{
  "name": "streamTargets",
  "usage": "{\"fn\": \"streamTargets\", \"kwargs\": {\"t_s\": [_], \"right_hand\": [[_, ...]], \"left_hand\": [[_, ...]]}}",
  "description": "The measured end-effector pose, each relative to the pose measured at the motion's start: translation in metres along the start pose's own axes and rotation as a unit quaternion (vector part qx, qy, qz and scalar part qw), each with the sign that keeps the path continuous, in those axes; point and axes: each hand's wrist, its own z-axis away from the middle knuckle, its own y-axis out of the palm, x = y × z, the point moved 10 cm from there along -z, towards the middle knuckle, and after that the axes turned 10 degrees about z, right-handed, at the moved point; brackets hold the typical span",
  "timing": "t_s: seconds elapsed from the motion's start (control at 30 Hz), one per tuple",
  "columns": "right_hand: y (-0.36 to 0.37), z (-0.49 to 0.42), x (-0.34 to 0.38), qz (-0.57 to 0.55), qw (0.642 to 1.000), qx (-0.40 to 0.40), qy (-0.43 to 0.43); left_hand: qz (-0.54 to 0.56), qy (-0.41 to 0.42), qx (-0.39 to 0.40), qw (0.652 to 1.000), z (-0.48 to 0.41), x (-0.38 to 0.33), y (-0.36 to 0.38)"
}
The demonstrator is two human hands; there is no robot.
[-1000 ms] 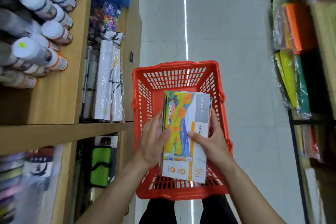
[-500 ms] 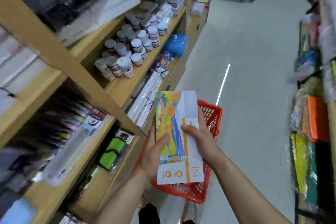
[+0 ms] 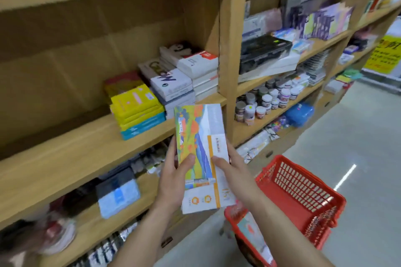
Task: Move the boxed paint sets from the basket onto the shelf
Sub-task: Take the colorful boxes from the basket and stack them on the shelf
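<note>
Left forearm: rises from the bottom edge of the view, angled up and to the right, wrist straight.
Left hand (image 3: pixel 173 176): clasps the left long edge of the boxed paint set (image 3: pixel 202 156); the thumb lies across the painted front, the fingers wrap behind and are mostly hidden by the box.
Boxed paint set: held between both hands in the air, upright and tilted slightly left, in front of the edge of the wooden shelf (image 3: pixel 71 147); apart from the board. The front shows a bright landscape, a white panel and an orange stripe. The small print is too blurred to read. It may be more than one box stacked, but the edges do not show clearly.
Right hand (image 3: pixel 235 171): grasps the right long edge, thumb pressed on the white panel, fingers behind the box and out of sight.
Right forearm: comes in from the lower right corner, crossing in front of the red basket (image 3: pixel 303 193).
Shelf contents: a yellow and teal box stack (image 3: pixel 138 110) and white boxes (image 3: pixel 184 78) sit on the board just above the held set; the lower-left shelf items are smeared by blur.
Red basket: on the floor at lower right, its near end cut by the arm; one more colourful box (image 3: pixel 251 234) leans inside, only partly visible.
</note>
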Motion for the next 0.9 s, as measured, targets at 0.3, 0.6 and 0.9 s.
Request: {"fn": "streamTargets", "kwargs": {"t_s": [0.3,0.6,0.9], "right_hand": [[0.182,-0.021,0.079,0.102,0.987,0.073,-0.104],[0.3,-0.101,0.086,0.196,0.972,0.12,-0.053],[0.317,-0.14,0.077,0.165,0.971,0.166,0.05]], "left_hand": [[-0.019,0.088,-0.13,0.987,0.032,-0.1,-0.168],[-0.18,0.038,-0.187,0.965,-0.02,-0.143,-0.291],[-0.178,-0.019,-0.098,0.979,-0.038,-0.136,-0.305]]}}
